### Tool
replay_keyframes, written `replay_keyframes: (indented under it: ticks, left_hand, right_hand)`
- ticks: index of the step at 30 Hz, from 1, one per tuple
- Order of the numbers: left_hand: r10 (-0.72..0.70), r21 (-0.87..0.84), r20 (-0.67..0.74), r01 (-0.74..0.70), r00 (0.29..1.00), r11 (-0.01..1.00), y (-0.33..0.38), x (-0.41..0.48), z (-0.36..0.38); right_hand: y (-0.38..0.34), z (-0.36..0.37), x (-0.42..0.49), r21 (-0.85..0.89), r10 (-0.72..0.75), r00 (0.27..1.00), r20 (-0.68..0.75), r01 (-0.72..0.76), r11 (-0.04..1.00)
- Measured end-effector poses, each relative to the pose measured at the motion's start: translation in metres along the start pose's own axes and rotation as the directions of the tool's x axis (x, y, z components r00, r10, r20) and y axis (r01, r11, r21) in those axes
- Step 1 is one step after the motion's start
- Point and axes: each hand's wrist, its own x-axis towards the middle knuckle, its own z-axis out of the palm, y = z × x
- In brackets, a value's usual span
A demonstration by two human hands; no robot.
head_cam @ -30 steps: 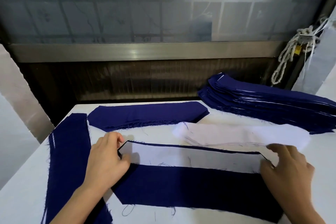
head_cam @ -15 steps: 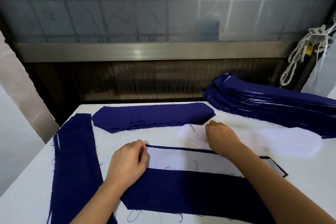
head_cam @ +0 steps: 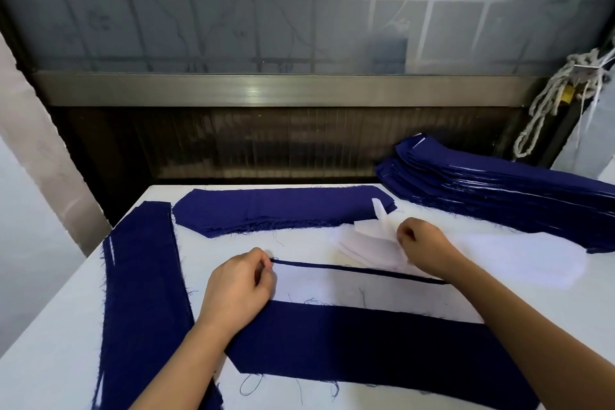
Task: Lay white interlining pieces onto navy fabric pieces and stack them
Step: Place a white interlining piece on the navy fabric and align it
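Behind the fabric piece (head_cam: 366,343) lies the interlining pile (head_cam: 519,253), the stack (head_cam: 499,190) beyond.

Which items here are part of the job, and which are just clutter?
Job: left hand, right hand, navy piece, laid interlining, interlining pile, right navy stack, back navy pile, left navy strips.
Clutter: rope, window.
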Motion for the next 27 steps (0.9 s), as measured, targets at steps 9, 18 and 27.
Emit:
replay_keyframes:
  ticks: [9,18,27]
  left_hand:
    - [0.008,0.035,-0.031,-0.007,1.000,0.999,0.002,-0.001,-0.002]
    - [-0.004,-0.028,-0.106,0.001,0.994,1.000,-0.001,0.000,-0.004]
    - [-0.038,-0.348,0.001,0.036,0.999,0.937,-0.001,-0.004,-0.010]
  right_hand:
    - [-0.021,0.008,0.002,-0.006,-0.015,0.989,-0.145,0.015,1.000]
    - [-0.053,0.010,-0.020,0.078,-0.095,0.983,-0.157,0.108,0.991]
    - [-0.142,0.074,-0.098,-0.544,-0.474,0.879,0.051,0.422,0.725]
